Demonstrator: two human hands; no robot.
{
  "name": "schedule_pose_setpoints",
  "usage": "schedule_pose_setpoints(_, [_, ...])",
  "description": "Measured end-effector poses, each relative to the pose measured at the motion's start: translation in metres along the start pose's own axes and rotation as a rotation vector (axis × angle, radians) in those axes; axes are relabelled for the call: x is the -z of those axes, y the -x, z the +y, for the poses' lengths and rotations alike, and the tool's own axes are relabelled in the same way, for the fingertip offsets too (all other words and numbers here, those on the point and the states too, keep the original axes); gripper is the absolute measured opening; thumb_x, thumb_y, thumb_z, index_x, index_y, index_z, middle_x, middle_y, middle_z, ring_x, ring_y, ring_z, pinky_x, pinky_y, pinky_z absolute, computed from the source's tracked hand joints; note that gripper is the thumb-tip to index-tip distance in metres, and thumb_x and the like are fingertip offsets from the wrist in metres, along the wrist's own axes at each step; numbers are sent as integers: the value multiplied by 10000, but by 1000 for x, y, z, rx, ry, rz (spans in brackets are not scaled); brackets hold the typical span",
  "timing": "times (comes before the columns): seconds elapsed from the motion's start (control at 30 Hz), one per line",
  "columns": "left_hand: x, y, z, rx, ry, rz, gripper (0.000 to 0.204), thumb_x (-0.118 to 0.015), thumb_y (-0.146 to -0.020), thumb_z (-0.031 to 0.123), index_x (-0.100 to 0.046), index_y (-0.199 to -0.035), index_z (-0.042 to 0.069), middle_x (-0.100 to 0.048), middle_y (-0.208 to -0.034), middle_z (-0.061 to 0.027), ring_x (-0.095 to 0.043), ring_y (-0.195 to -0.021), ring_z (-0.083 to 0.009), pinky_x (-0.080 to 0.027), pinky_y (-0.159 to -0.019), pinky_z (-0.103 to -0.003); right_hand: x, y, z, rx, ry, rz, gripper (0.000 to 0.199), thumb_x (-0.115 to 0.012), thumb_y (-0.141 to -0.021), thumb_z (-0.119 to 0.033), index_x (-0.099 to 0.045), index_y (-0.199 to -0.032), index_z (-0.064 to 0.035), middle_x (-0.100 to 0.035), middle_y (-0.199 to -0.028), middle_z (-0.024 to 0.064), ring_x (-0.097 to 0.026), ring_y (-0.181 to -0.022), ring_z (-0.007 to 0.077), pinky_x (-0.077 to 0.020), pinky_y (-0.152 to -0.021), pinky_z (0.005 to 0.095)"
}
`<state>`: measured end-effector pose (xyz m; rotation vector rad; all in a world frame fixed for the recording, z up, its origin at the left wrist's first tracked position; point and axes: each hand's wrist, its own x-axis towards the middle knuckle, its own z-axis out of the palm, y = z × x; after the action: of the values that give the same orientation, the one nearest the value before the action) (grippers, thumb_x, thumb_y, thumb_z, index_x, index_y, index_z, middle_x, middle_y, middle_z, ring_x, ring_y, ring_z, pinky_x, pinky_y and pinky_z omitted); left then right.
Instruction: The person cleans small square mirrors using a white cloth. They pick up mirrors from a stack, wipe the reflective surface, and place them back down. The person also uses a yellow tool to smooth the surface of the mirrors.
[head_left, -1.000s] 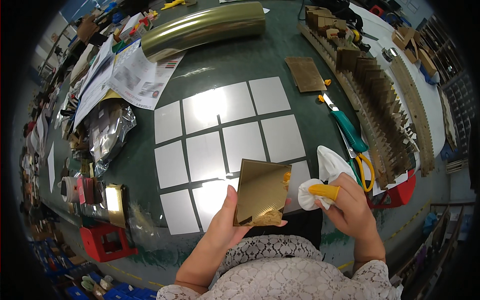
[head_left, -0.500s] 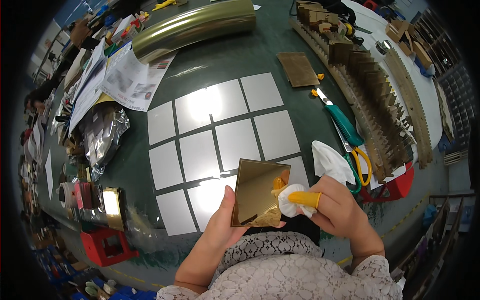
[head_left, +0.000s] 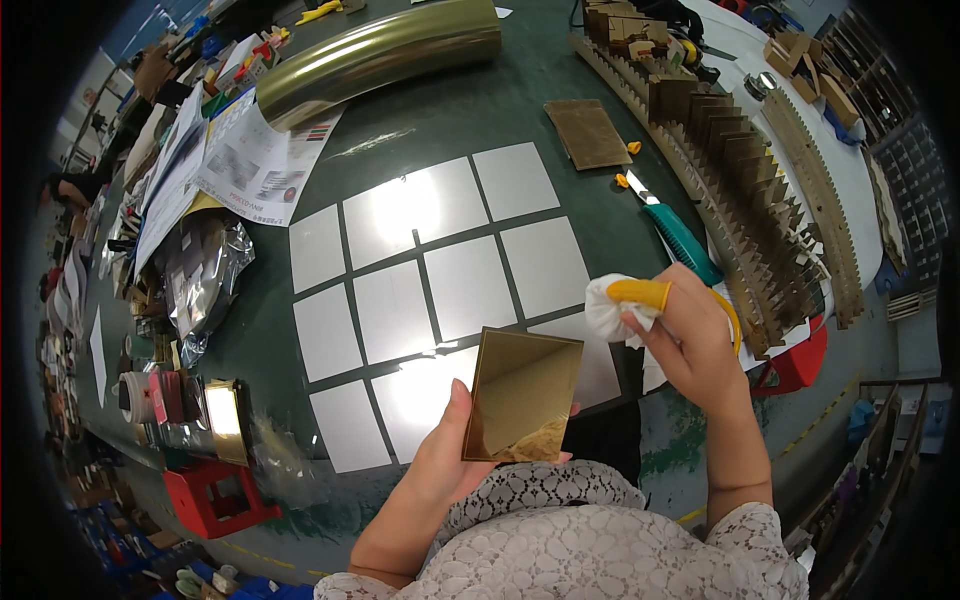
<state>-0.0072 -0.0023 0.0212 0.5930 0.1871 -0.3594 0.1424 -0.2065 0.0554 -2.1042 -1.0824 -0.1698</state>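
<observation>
My left hand (head_left: 447,440) grips a gold mirror-finish plate (head_left: 525,390) by its left and lower edges, tilted in front of my body. Held in my right hand (head_left: 700,345) is a bunched white cloth (head_left: 610,310), up and to the right of the plate and apart from it. A yellow finger cot (head_left: 640,292) covers one finger of that hand. Beneath and beyond both hands, several pale silver square plates (head_left: 390,312) lie in rows on the dark green table (head_left: 400,130).
A green utility knife (head_left: 685,243) and yellow-handled scissors (head_left: 736,325), partly hidden, lie right, beside slotted racks (head_left: 735,190) of brown plates. One brown plate (head_left: 588,134) lies farther back. A gold film roll (head_left: 380,60), papers (head_left: 250,165) and a foil bag (head_left: 205,275) sit left.
My right hand has lifted off the gold plate with the cloth, moving up and right, and now covers part of the scissors. The left hand still holds the plate in nearly the same place.
</observation>
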Motion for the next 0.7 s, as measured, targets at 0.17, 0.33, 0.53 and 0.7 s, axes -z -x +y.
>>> schedule_pose_setpoints(0.17, [-2,2,2,5,-2,18,739,-99,-980,574,-213,-1478,40,-376,-1439,-222,-425,-1310,-381,-469,-977,-555,3,-2,12,-57,17,89,182,-649,-791,37,-467,-782,34,-443,-736,146,-433,-668,308,-382,-600,384])
schedule_pose_setpoints(0.33, [-1,2,4,17,-16,6,748,-97,-975,581,-211,-1480,41,-376,-1438,-222,-427,-1307,-383,-470,-980,-549,5,-6,15,-88,96,94,180,-654,-829,-15,-484,-802,37,-437,-740,146,-429,-669,309,-386,-611,382])
schedule_pose_setpoints(0.53, [7,1,2,-2,-18,-37,773,-117,-965,607,-223,-1479,39,-392,-1431,-218,-450,-1286,-383,-476,-977,-533,-2,-11,22,-142,115,157,178,-643,-857,-61,-492,-862,34,-463,-760,176,-475,-693,350,-399,-625,398])
schedule_pose_setpoints(0.7, [8,0,2,2,-63,-2,840,-202,-916,715,-211,-1495,107,-398,-1404,-266,-504,-1203,-450,-502,-885,-568,-9,-12,33,-314,194,100,179,-635,-849,-58,-480,-896,19,-524,-838,182,-519,-811,364,-411,-708,424])
